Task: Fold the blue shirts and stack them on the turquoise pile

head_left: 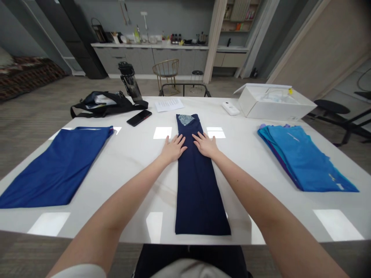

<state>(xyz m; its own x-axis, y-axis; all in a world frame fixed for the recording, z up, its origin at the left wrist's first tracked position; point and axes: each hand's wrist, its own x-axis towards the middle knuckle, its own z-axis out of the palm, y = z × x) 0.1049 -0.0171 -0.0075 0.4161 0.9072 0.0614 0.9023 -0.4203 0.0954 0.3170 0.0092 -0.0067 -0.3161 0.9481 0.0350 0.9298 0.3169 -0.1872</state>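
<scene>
Cloth fills the white glossy surface [130, 154] from edge to edge: at the left of the frame lies a royal-blue folded garment [58, 166], with a black strap bag [101, 103], a dark drinking bottle [129, 83], a black phone [139, 117] and a printed paper sheet [169, 104] towards the upper left. In the middle a long, narrow navy-blue folded garment [197, 185] runs from the near edge towards the far side, a patterned label patch showing at its far end. The left hand [173, 148] lies flat with fingers spread, half on the garment's left edge; the right hand [206, 144] lies flat on its upper part, just beside the other. Neither grip closes on anything; both palms are open and pressing down. Smoothing here likely goes best with even pressure, keeping the long edges straight. At the right sit a white remote [231, 108], an open white cardboard box [275, 104] and a stack of turquoise folded garments [304, 158].
</scene>
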